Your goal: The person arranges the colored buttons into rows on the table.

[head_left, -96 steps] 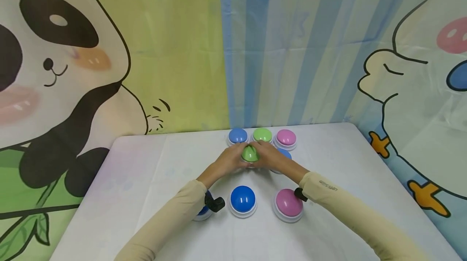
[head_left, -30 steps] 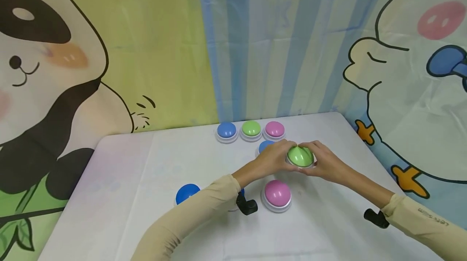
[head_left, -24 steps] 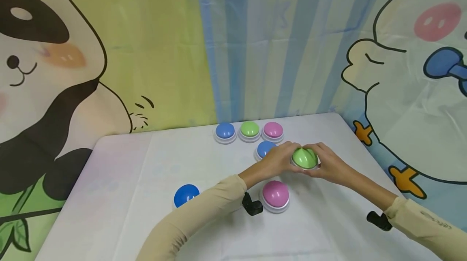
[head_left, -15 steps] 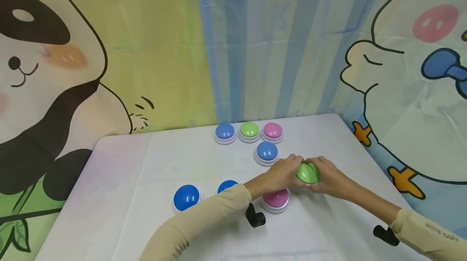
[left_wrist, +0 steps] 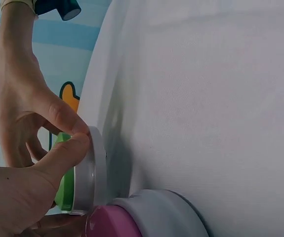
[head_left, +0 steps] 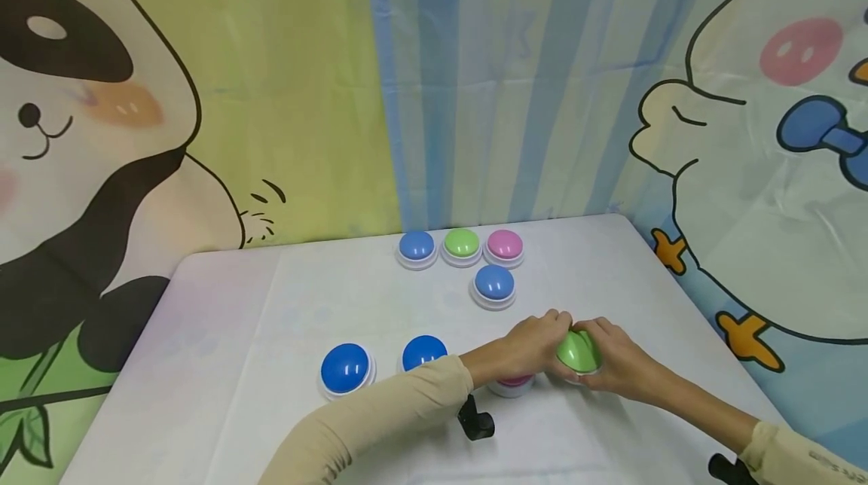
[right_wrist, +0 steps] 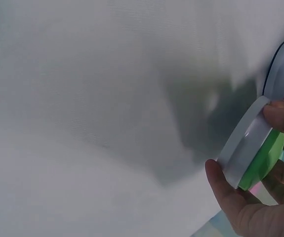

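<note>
A green dome push button (head_left: 579, 353) with a white round base is held between both hands, just right of the front pink push button (head_left: 513, 387). My left hand (head_left: 536, 348) grips its left side, with the thumb on the white base in the left wrist view. My right hand (head_left: 625, 361) grips the right side, thumb and fingers round the base and green dome (right_wrist: 264, 160) in the right wrist view. The held button looks slightly off the table, its shadow below. My left hand partly covers the pink button, whose dome (left_wrist: 113, 222) shows in the left wrist view.
Two blue buttons (head_left: 345, 368) (head_left: 423, 351) stand left of the pink one, the nearer partly behind my left sleeve (head_left: 380, 410). A back row has blue (head_left: 417, 245), green (head_left: 461, 242) and pink (head_left: 505, 244) buttons, with another blue button (head_left: 494, 283) before them. Printed curtains (head_left: 488, 93) hang behind the white table (head_left: 271, 319).
Both hands have carried the green button from left of the second-row blue button, rightward and then toward me. In the last half second it has come lower, beside the front pink button.
</note>
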Tool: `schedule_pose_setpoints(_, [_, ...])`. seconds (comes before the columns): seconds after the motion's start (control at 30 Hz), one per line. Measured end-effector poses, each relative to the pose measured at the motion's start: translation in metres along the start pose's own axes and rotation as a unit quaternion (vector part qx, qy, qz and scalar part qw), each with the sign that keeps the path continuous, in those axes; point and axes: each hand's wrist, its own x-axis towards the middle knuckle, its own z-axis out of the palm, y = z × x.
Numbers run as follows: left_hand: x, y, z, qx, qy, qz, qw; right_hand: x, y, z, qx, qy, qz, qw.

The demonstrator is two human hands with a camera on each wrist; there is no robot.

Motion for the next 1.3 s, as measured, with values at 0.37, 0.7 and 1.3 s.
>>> schedule_pose_setpoints(0.37, [0.001,0.003,0.000,0.009,-0.007,-0.002,0.9999,-0.002,0.000,0.003,-0.015,0.005,0.000,0.9999])
schedule_pose_setpoints(0.7, [0.007,0.007,0.003,0.040,-0.025,-0.017,0.9987,-0.003,0.004,0.008,-0.020,0.002,0.006,0.9998])
schedule_pose_setpoints(1.3, [0.003,0.009,-0.002,0.041,-0.053,-0.025,0.9975,-0.009,0.002,0.012,-0.044,-0.013,0.017,0.9988])
